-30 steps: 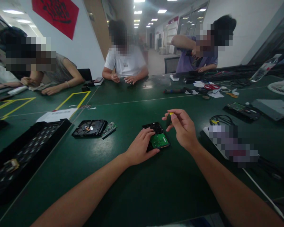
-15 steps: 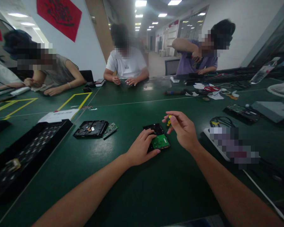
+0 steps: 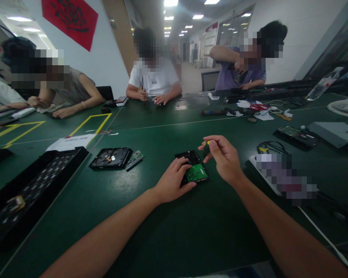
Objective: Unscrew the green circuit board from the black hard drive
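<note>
My left hand (image 3: pixel 173 179) lies over a hard drive (image 3: pixel 197 173), steadying it with the fingers across its top and the thumb along the near edge. The drive's green circuit board faces up, and part of its black casing shows beyond my fingers. Just right of the drive, my right hand (image 3: pixel 222 157) pinches the yellow and dark handle of a small screwdriver (image 3: pixel 207 146) between thumb and fingers. Its tip cannot be made out.
Left of the drive sit another hard drive (image 3: pixel 110 158), a loose circuit board (image 3: pixel 135 157) and a long black tray (image 3: pixel 31 193). A phone-like device (image 3: pixel 278 177), a cable (image 3: pixel 271 148) and a third drive (image 3: pixel 295 137) lie right. Several people work across the green table (image 3: pixel 150 133).
The screwdriver's handle has turned slightly in my right fingers, showing less yellow. My left hand and the hard drive have stayed in place.
</note>
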`<state>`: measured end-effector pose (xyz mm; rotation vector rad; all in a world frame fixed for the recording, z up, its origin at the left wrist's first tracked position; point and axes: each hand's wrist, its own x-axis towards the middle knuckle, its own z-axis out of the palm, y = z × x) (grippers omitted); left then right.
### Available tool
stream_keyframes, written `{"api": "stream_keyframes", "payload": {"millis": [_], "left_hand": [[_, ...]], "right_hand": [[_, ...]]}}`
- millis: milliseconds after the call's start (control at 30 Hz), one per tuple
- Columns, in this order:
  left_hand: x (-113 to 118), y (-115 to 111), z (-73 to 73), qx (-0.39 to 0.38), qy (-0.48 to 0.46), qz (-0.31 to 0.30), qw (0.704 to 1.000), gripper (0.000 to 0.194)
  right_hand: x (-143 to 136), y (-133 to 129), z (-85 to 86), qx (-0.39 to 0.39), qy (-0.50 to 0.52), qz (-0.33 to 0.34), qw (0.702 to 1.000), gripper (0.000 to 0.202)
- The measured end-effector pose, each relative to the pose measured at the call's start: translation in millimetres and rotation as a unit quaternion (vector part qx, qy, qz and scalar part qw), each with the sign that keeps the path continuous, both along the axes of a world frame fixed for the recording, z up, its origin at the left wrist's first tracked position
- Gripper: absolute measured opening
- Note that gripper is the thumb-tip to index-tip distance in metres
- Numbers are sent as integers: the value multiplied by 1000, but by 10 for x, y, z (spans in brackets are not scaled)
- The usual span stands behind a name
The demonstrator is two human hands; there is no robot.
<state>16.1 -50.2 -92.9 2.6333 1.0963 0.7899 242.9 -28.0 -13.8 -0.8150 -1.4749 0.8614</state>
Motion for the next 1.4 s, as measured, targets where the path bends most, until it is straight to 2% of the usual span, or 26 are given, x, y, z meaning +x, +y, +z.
{"api": "stream_keyframes", "payload": {"millis": [333,533,767,1100,1400], "left_hand": [[3,1,-2,-1,2,-1,1000,61],[3,5,-3,2,0,-3,1000,61],[0,7,-8,6,0,-5,1000,60],[-3,6,2,0,2,-5,1000,61],[-6,-4,18,-3,1,-2,1000,60]], "right_hand": [[-8,28,-43,-4,19,3,1000,32],[20,40,-95,15,-37,-10,999,28],[-3,20,-45,3,12,8,1000,28],[26,63,-113,5,-14,-49,999,30],[-7,9,-26,0,17,1,1000,35]]}}
